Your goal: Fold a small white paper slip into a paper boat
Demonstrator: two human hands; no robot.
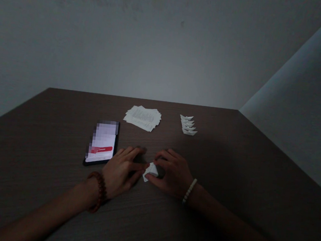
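A small folded piece of white paper [151, 169] lies on the dark wooden table between my two hands. My left hand [123, 170], with a brown bead bracelet at the wrist, has its thumb and index finger at the paper's left side. From the right, my right hand [172, 173] pinches the paper between thumb and index finger; a pale bead bracelet circles that wrist. One part of the paper stands up as a pointed fold. Fingertips cover some of its edges.
A tablet or large phone [103, 143] with a lit screen lies beyond my left hand. Farther back rests a pile of printed paper sheets [143, 117]. Several small folded paper boats [188, 125] stand in a row at the back right. A wall [155, 59] rises behind the table [219, 122].
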